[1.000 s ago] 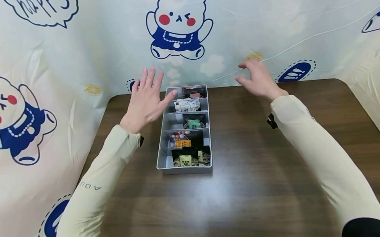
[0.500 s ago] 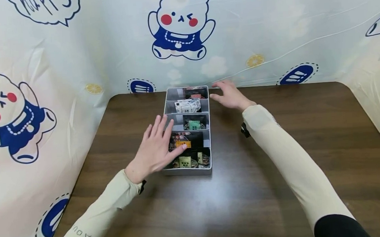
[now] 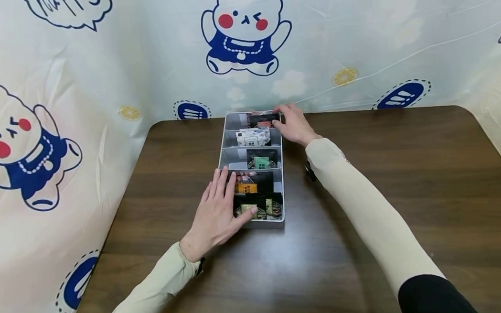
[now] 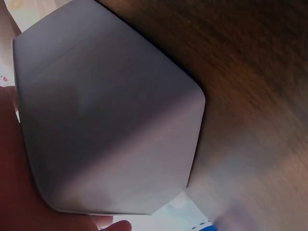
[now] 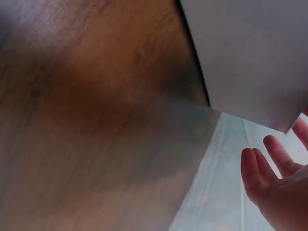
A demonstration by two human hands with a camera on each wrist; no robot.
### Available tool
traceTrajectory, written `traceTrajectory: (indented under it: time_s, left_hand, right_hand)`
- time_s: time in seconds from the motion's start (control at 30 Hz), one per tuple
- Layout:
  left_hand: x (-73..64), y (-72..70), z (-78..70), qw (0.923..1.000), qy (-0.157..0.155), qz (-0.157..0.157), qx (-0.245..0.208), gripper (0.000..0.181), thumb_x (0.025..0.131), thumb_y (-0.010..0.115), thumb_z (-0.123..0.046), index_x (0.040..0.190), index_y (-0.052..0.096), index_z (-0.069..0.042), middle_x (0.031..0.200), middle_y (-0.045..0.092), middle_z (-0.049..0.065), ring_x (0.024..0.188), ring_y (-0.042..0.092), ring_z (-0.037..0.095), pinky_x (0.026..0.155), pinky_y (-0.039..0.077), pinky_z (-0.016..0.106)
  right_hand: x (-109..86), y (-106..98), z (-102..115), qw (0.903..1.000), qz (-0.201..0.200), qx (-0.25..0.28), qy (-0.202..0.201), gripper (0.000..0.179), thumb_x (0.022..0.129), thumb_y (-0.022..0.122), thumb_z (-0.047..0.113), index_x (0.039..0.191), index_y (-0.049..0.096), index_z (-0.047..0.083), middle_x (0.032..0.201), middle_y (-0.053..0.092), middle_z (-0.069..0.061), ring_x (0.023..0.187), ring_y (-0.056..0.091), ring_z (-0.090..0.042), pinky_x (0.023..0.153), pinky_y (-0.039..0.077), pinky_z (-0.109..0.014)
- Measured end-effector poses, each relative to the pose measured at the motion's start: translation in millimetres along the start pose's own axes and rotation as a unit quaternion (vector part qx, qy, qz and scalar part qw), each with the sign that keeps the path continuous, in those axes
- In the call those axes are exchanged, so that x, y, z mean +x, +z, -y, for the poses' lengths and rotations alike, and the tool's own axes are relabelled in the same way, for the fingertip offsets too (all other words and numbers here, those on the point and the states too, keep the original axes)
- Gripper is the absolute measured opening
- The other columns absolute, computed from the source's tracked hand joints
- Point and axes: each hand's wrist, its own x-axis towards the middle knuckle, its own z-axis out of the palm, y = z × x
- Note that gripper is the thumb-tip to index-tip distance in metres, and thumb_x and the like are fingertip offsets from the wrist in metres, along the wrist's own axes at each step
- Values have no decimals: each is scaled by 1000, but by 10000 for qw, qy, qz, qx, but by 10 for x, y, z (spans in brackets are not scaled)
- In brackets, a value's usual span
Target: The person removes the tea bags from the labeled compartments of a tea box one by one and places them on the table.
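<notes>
A long grey divided box (image 3: 263, 225) stands on the table in the head view, with small flat packets upright in its compartments. My left hand (image 3: 213, 218) lies over its near left corner, fingers extended along the left rim and thumb across the front compartment. That compartment holds black packets (image 3: 274, 207) with pale green labels, partly covered by the thumb. At the far right corner is my right hand (image 3: 295, 125), its thumb and index fingertips at the rim. In the right wrist view, other fingers (image 5: 276, 154) spread below the box wall (image 5: 250, 62).
Farther back in the box are an orange-labelled packet (image 3: 247, 188), a green-labelled one (image 3: 261, 161), a white one (image 3: 253, 137) and a red-labelled one (image 3: 264, 123). Beneath is a dark wooden table (image 3: 364, 183); a printed curtain (image 3: 312, 42) hangs along its back edge.
My left hand has come down and nearer from beside the box's far end to its near left corner. The right hand has moved left to the far right corner.
</notes>
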Motion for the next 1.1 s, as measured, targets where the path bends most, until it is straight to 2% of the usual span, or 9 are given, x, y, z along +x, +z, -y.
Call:
traceTrajectory:
  time_s: [0.2, 0.43, 0.73, 0.93, 1.1]
  left_hand:
    - [50, 12, -29, 9999, -126, -63, -85, 98, 86, 40, -75, 154, 21, -8, 163, 9, 13, 151, 7, 31, 118, 19, 54]
    - [108, 20, -21, 9998, -176, 41, 29, 98, 86, 39, -75, 154, 20, -7, 163, 10, 13, 151, 8, 31, 118, 17, 55]
    - [125, 26, -30, 9999, -166, -2, -25, 98, 85, 41, -74, 154, 21, -8, 163, 11, 13, 151, 8, 31, 118, 16, 55]
    - [128, 32, -21, 9998, -189, -18, -35, 98, 85, 43, -74, 154, 20, -8, 163, 12, 13, 151, 8, 30, 118, 16, 56]
    - [135, 46, -18, 9998, -201, -43, -32, 99, 84, 44, -75, 154, 20, -9, 163, 12, 13, 151, 9, 30, 118, 17, 55]
  right_hand:
    - [18, 54, -25, 9999, -93, 37, 82, 41, 99, 49, 29, 137, 49, 14, 147, 38, -14, 140, 31, -33, 112, 31, -51]
    - [48, 70, 24, 9997, -103, 12, 213, 37, 99, 48, 27, 133, 49, 12, 145, 39, -15, 137, 34, -33, 109, 33, -49]
    - [59, 53, 50, 9990, -326, -204, 222, 29, 97, 53, 26, 121, 52, 10, 134, 44, -14, 123, 38, -32, 104, 36, -46]
    - [44, 15, 68, 9978, -308, -590, 73, 22, 98, 52, 26, 115, 54, 11, 140, 37, -12, 122, 31, -31, 102, 35, -45]
    - [21, -20, 84, 9966, -378, -688, -237, 15, 96, 56, 23, 105, 58, 11, 124, 46, -11, 111, 37, -29, 93, 38, -44]
